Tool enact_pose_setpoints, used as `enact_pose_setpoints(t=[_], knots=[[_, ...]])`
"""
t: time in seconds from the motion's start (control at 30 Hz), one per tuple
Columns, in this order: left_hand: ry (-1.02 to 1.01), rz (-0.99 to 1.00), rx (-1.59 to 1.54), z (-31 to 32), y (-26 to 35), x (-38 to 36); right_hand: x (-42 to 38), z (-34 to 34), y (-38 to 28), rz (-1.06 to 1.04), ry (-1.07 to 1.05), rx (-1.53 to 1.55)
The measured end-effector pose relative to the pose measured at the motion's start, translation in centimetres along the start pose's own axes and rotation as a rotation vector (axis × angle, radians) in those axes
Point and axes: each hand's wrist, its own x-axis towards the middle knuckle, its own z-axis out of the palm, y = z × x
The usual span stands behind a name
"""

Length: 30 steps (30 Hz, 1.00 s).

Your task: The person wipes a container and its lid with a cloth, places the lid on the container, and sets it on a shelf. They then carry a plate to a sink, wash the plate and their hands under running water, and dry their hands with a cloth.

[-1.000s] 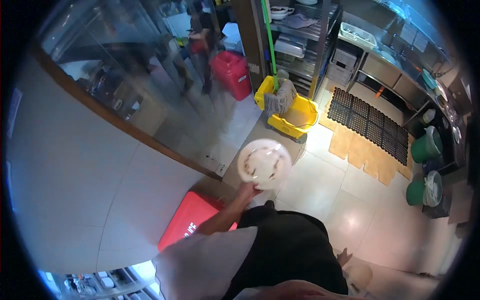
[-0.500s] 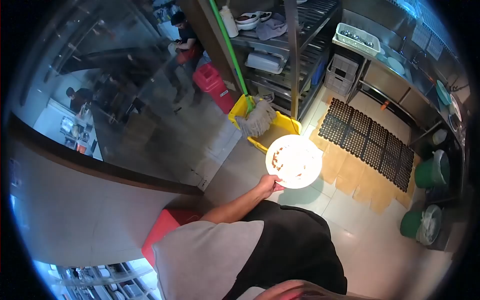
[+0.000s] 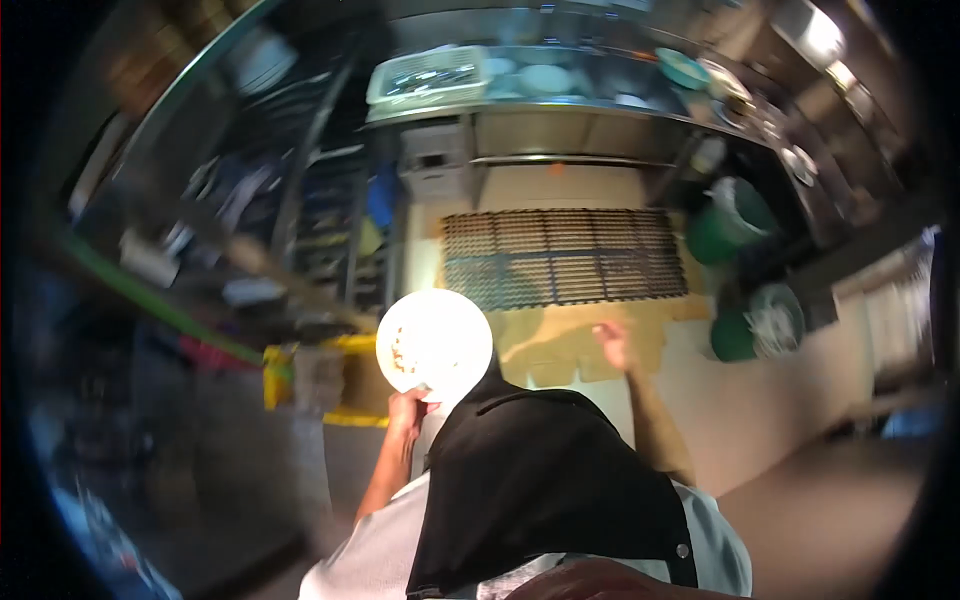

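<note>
Left hand (image 3: 408,408) grasping plate (image 3: 438,345) by its 7 o'clock rim; food bits (image 3: 399,352) at 9 on plate. Right hand (image 3: 612,345) released, fingers blurred, at 3 from plate, over floor. From plate: yellow bucket (image 3: 358,418) at 8, black mat (image 3: 560,255) at 2.

Glare bleaches the plate (image 3: 445,340) nearly white amid dim surroundings, as motion blur streaks the shelves (image 3: 325,210) and a fisheye view bends toward black, vignetted corners.
</note>
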Motion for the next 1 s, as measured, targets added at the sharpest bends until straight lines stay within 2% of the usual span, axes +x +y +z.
enact_pose_setpoints(t=[0.03, 0.1, 0.13, 0.17, 0.2, 0.27, 0.33, 0.37, 0.4, 0.43, 0.47, 0.53, 0.57, 0.6, 0.63, 0.67, 0.73, 0.8, 0.83, 0.9, 1.0], knots=[[-0.037, 0.038, -0.018, 0.8, 0.6, -1.6, -3.5, 2.8, -1.8, 0.202, 0.038, -0.84], [-0.07, -0.012, 0.098, 1.3, 2.1, -5.7, -12.5, 10.2, -2.9, 0.52, 0.257, -1.532], [-0.114, -0.033, 0.114, -1.0, 2.8, -0.6, -14.9, 10.9, 2.1, 0.479, 0.286, -1.494], [-0.209, -0.039, 0.11, -2.2, 2.4, 1.0, -20.0, 14.0, 3.5, 0.506, 0.39, -1.478], [-0.304, -0.027, 0.112, -2.1, 3.7, -0.2, -24.3, 16.6, 3.6, 0.509, 0.458, -1.448], [-0.364, -0.018, 0.119, -1.8, 6.4, -6.6, -33.9, 21.5, 2.6, 0.509, 0.575, -1.33], [-0.521, 0.071, 0.329, -3.7, 9.2, -13.3, -42.1, 26.0, 0.9, 0.474, 0.659, -1.191], [-0.559, -0.12, 0.182, -2.7, 11.3, -8.7, -43.1, 26.1, 1.4, 0.455, 0.688, -1.13], [-0.559, -0.132, 0.171, -2.9, 10.5, -4.6, -43.2, 25.5, 1.8, 0.426, 0.696, -1.075], [-0.619, -0.148, 0.161, -3.5, 10.2, -3.9, -43.4, 26.1, 2.2, 0.396, 0.692, -1.023], [-0.683, -0.166, 0.139, -3.8, 9.3, -3.0, -42.7, 25.9, 1.8, 0.398, 0.693, -1.042], [-0.736, -0.194, 0.102, -5.0, 8.2, -0.5, -37.2, 25.5, 1.0, 0.75, 0.979, -0.697], [-0.744, -0.222, 0.096, -5.6, 7.7, 0.2, -32.0, 28.0, 1.3, 0.686, 0.924, -0.827], [-0.728, -0.234, 0.042, -2.6, 0.7, 10.5, -20.2, 20.4, 3.4, 0.644, 0.821, -0.989], [-0.815, -0.225, -0.057, -1.3, -2.7, 17.2, -13.4, 16.6, 6.2, 0.63, 0.754, -1.006], [-0.813, -0.231, -0.055, -0.5, -4.1, 20.8, -8.1, 14.8, 8.1, 0.62, 0.682, -1.016], [-0.724, -0.295, -0.019, 0.7, -6.1, 23.4, 0.1, 14.1, 9.7, 0.619, 0.539, -0.831], [-0.712, -0.286, -0.11, 0.2, -7.6, 25.7, 6.0, 15.7, 11.6, 0.68, 0.378, -0.667], [-0.696, -0.286, -0.079, -2.2, -9.2, 26.2, 6.0, 15.9, 13.3, 0.698, 0.375, -0.668], [-0.629, -0.284, -0.049, -2.9, -10.9, 26.4, 7.7, 14.1, 14.3, 0.865, 0.192, -0.877], [-0.662, -0.208, -0.105, -3.0, -10.0, 25.6, 9.3, 12.4, 15.2, 0.88, 0.174, -0.922]])
